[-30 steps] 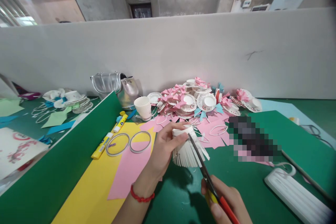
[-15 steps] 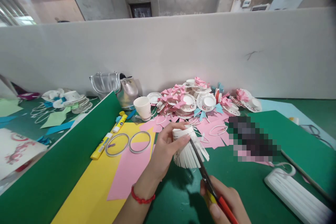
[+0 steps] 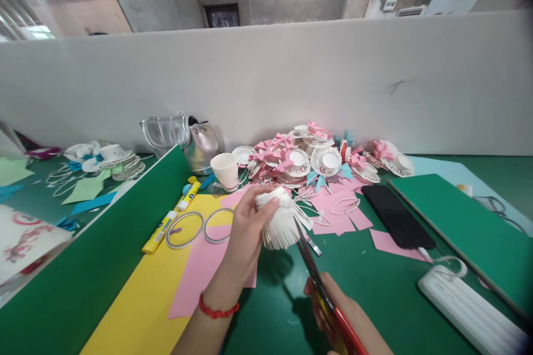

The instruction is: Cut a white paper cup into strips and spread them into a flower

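My left hand [image 3: 244,230] grips an upturned white paper cup [image 3: 280,222] whose wall is cut into many thin strips that fan outward. My right hand [image 3: 345,321] is closed on scissors [image 3: 320,288] with red and yellow handles. The blades point up toward the fringed lower edge of the cup and stand slightly apart. A red cord bracelet [image 3: 217,310] circles my left wrist. Both hands hover above the green table [image 3: 375,288].
A heap of finished white-and-pink paper flowers [image 3: 312,158] lies at the back. Around me are an uncut paper cup [image 3: 225,170], glue sticks [image 3: 160,231], two tape rings [image 3: 185,228], pink paper [image 3: 200,272] and yellow paper [image 3: 141,299], a black phone [image 3: 397,216], a white power strip [image 3: 470,310] and a silver bag [image 3: 183,136].
My left hand has shifted the cup a little left and turned it. The scissors have pulled back out of the fringe and down, with my right hand lower in view.
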Available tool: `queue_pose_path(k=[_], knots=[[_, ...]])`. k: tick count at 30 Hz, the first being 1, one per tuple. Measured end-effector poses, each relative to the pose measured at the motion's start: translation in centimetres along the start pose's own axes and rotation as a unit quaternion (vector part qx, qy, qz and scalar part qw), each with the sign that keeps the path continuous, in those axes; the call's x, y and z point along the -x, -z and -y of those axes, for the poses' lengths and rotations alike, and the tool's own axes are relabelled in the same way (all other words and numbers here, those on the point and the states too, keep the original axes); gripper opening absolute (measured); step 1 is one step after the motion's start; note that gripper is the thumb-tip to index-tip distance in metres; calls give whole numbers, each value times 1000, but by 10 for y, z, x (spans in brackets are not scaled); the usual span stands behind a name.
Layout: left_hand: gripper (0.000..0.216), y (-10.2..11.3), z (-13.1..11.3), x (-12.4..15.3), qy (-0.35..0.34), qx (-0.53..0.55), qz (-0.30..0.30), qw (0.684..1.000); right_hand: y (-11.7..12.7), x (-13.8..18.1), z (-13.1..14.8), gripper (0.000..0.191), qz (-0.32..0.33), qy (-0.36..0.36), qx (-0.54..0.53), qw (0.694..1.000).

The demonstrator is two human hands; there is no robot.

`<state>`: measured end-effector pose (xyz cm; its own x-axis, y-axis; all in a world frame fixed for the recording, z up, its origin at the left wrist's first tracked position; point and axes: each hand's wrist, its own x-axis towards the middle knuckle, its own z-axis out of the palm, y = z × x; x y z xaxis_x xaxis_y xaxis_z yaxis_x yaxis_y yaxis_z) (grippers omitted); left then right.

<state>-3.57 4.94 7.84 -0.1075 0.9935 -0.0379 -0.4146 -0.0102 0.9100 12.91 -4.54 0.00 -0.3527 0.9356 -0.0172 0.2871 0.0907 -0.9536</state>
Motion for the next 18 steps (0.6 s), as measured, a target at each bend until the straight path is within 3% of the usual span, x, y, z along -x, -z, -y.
queue_pose_path(k=[6, 14, 18], knots=[[24, 4, -5, -3, 10, 18, -42, 999, -7, -9, -13, 63, 33, -33, -33, 998], [19, 1, 2, 3, 41, -50, 67, 996, -5, -12, 6, 71, 43, -18, -60, 997], [21, 1, 4, 4, 38, -47, 73, 996, -4, -11, 16, 78, 34, -21, -68, 997]])
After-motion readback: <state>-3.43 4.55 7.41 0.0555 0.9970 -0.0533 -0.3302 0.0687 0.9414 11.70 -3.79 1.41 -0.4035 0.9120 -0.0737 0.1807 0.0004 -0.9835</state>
